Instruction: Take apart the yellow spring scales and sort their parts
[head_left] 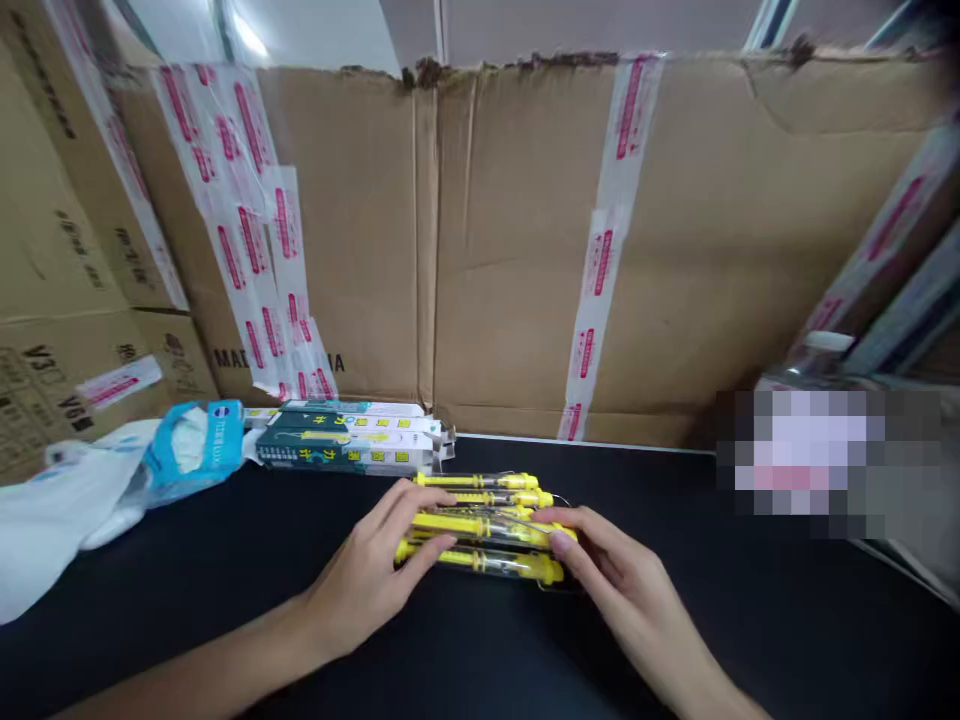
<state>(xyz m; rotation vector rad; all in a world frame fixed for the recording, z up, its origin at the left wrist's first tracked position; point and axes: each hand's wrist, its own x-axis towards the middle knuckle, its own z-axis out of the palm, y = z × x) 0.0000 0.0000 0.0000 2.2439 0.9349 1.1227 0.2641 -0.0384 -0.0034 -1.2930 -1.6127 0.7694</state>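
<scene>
Several tubular spring scales with yellow ends and clear barrels lie side by side on the black tabletop [315, 640]. My left hand [375, 550] curves over the left end of one spring scale [454, 524], thumb on the near side and fingers on the far side. At its right end my right hand [630, 575] pinches the yellow cap between thumb and forefinger, near a thin metal hook. The nearest spring scale [495, 562] lies just in front, below the held one. Farther back are two more, a spring scale [495, 497] and another spring scale [472, 481].
Long printed cartons [345, 440] are stacked behind my left hand. A blue tissue pack [229, 440] and a white plastic bag [82, 510] lie at the left. A taped cardboard wall [517, 250] closes the back. A pixelated container [825, 345] stands at the right.
</scene>
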